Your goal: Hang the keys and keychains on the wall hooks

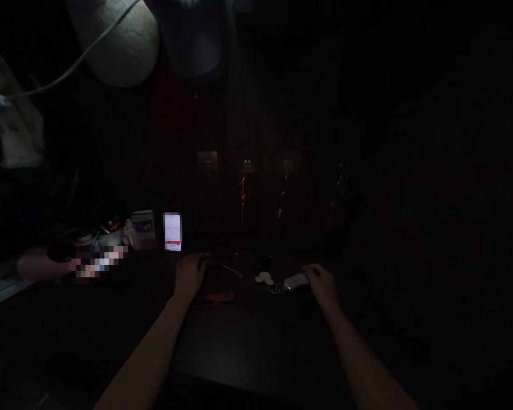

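Note:
The room is very dim. On the dark tabletop, my left hand (191, 276) is closed at the upper left edge of a small brown zip pouch (220, 285), its fingertips pinched near the zipper's end. My right hand (322, 282) grips the right end of a pale grey key fob (296, 282) between thumb and fingers. A metal ring joins the fob to a white charm with rounded lobes (264, 278), which lies on the table between my hands.
Behind the table, keys (244, 191) hang from hooks on a dark panel. A lit phone screen (172, 232) stands at back left beside a small box (144, 229). Further left lies a pink rounded object (43, 265). Hats (122, 48) and a cable hang above.

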`<state>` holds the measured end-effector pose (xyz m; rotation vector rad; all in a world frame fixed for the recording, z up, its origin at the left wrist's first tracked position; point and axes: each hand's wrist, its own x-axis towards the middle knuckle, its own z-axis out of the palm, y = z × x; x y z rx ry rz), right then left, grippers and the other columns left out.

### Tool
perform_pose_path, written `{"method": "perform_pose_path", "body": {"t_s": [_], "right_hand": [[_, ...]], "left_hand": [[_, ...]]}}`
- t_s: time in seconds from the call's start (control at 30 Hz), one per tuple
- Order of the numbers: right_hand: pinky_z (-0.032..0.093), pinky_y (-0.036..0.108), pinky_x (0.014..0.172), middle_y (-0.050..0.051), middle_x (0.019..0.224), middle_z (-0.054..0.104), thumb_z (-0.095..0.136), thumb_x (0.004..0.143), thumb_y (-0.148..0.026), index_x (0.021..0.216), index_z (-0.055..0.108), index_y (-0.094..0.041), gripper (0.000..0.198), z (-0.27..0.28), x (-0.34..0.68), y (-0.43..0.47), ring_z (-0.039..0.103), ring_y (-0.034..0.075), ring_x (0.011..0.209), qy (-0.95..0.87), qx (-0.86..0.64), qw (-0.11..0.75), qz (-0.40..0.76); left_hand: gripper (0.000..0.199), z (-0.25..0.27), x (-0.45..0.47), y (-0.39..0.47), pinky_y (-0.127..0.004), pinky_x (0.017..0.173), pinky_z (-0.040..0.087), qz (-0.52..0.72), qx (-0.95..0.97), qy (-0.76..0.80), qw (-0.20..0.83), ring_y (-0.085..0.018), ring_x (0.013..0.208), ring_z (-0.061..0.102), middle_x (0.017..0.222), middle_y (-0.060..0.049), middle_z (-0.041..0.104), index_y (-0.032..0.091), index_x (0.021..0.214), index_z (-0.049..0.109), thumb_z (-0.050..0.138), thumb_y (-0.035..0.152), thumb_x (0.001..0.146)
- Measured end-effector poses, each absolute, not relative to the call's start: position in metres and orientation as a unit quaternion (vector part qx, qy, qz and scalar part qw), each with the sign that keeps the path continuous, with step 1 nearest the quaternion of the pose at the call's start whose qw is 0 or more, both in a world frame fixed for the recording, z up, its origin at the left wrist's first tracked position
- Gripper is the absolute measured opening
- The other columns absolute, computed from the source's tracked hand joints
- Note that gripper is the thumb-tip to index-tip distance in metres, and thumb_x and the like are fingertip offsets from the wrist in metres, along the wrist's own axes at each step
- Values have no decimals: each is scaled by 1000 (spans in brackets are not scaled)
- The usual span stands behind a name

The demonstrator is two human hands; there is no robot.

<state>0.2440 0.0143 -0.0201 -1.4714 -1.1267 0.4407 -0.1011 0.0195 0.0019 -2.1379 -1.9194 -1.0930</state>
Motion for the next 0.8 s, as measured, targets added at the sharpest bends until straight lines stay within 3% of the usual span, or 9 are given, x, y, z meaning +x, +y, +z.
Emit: {"method": "perform_pose_path", "body": {"t_s": [0.13,0.3,0.53,0.8], "right_hand": [[43,30,62,2,62,65,50,60,-40,62,63,-22,23,-19,244,15,60,21,67,-477,-641,570,192],[41,29,59,2,59,63,48,61,-42,63,62,-21,25,-22,243,16,58,20,62,-469,-640,575,201],[42,30,66,5,75,67,43,72,-41,72,63,-21,29,-21,241,13,60,21,75,-501,-641,570,111],[30,31,74,5,78,64,41,85,-20,74,61,-19,22,-10,211,-6,53,19,79,-711,-592,344,-164]], "left_hand": [[32,3,-98,18,-43,92,36,-294,-684,-662,85,-28,102,55,108,-11,63,21,105,64,47,37,83],[30,1,-98,20,-40,92,35,-299,-702,-641,85,-25,100,55,106,-8,63,23,107,62,47,32,83],[22,6,-95,19,-41,92,35,-346,-719,-601,54,-24,98,56,99,-6,67,23,96,65,49,27,81],[23,36,-63,11,-29,69,46,-418,-704,-566,-99,-19,76,62,79,-1,67,21,81,62,46,38,78]]}}
